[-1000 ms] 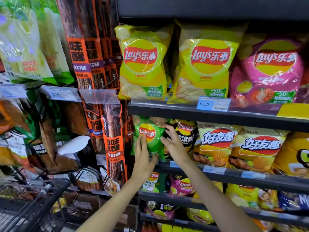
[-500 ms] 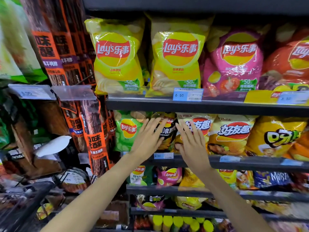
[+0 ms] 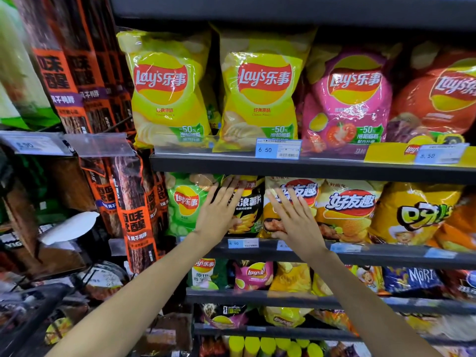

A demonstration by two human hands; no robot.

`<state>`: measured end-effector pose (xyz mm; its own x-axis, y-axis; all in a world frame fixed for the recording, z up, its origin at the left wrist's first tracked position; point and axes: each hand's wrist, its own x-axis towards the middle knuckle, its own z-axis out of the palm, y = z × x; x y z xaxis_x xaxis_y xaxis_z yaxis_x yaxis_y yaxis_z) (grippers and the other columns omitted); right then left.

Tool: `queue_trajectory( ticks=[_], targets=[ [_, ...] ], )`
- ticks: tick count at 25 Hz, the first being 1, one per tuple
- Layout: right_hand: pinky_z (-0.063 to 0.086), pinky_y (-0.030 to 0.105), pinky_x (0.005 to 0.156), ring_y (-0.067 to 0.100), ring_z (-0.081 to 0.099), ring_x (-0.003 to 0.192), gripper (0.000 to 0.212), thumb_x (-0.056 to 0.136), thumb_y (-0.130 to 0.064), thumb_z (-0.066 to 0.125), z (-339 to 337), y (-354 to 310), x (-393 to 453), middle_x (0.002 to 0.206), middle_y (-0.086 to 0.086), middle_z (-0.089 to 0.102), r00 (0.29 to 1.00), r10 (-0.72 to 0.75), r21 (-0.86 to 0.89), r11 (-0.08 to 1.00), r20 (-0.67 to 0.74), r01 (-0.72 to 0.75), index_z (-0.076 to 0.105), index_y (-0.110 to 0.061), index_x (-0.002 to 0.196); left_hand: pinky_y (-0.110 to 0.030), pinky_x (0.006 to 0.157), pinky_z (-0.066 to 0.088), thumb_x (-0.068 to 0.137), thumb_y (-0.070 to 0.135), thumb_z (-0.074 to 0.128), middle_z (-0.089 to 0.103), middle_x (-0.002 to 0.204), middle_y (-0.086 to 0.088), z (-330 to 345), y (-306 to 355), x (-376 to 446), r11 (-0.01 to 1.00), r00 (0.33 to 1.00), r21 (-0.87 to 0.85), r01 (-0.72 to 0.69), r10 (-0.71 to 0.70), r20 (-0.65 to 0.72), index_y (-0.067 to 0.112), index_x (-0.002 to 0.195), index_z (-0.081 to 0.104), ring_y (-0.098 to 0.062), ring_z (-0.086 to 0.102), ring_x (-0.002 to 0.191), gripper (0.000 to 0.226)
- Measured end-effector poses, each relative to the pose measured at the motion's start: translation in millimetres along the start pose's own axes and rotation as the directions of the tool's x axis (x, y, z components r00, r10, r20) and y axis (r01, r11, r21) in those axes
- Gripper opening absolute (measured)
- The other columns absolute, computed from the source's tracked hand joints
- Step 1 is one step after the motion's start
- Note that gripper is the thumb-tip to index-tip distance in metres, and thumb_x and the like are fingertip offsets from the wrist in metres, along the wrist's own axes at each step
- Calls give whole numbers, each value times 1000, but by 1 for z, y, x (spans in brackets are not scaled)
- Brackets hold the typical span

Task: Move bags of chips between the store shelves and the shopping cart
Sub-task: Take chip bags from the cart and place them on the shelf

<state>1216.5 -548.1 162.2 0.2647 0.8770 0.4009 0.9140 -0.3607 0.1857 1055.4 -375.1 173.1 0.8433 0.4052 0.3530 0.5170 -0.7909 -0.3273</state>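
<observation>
1. Pressing flat: left hand and right hand, fingers straight and spread, lie on the dark chip bag on the middle shelf; neither grips anything.
2. Likely settling the bag upright. Push low and evenly, or it may tip forward off the shelf.
3. Green bag touches on the left, yellow bag crowds the right; tight fit.
4. Cart appears lower left, blurred. Hanging snack strips beside the shelf could snag an elbow.
</observation>
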Motion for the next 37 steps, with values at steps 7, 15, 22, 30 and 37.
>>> queue_trajectory(
  ticks=[7, 15, 22, 30, 37],
  targets=[
    [14, 47, 120, 31, 5, 152, 119, 72, -65, 72, 3, 2, 6, 165, 6, 10, 998, -46, -21, 999, 32, 47, 1, -23, 158, -45, 121, -1, 92, 62, 49, 25, 160, -8, 0, 1, 0, 1000, 1000, 3, 6, -6, -19, 13, 157, -2, -25, 18, 149, 96],
    [24, 38, 121, 13, 18, 150, 52, 102, -34, 48, -47, 13, -6, 161, -7, 25, 994, -103, 322, 943, 33, 87, 32, -29, 152, -40, 122, 6, 95, 44, 59, 17, 164, -5, -19, -1, -8, 956, 983, -230, -184, 173, -69, 17, 158, -1, -25, 16, 151, 92],
    [54, 31, 87, 6, 60, 111, 29, 102, -24, 46, -140, 15, -1, 121, -9, 65, 931, 38, 422, 897, -363, 129, 62, -23, 126, -33, 77, 57, 100, 29, 43, 61, 129, -2, -114, 0, 1, 815, 811, -291, -501, 325, -486, 16, 140, 52, -21, 64, 108, 43],
    [45, 22, 95, 13, 58, 112, 26, 100, -13, 51, -273, 2, 79, 117, -2, 63, 728, 49, 384, 873, -684, 302, 61, -14, 123, -35, 88, 51, 93, 15, 63, 64, 119, -6, -247, -71, 40, 858, 614, -216, -466, 138, -777, 12, 132, 59, -26, 59, 108, 40],
    [38, 27, 104, 17, 46, 126, 39, 98, -15, 51, -336, 9, 138, 135, -1, 52, 682, -13, 201, 951, -731, 234, 50, -19, 137, -45, 92, 51, 97, 25, 57, 57, 129, -2, -331, -135, 83, 887, 533, -304, -347, -81, -842, 19, 136, 55, -23, 53, 120, 39]
  ],
)
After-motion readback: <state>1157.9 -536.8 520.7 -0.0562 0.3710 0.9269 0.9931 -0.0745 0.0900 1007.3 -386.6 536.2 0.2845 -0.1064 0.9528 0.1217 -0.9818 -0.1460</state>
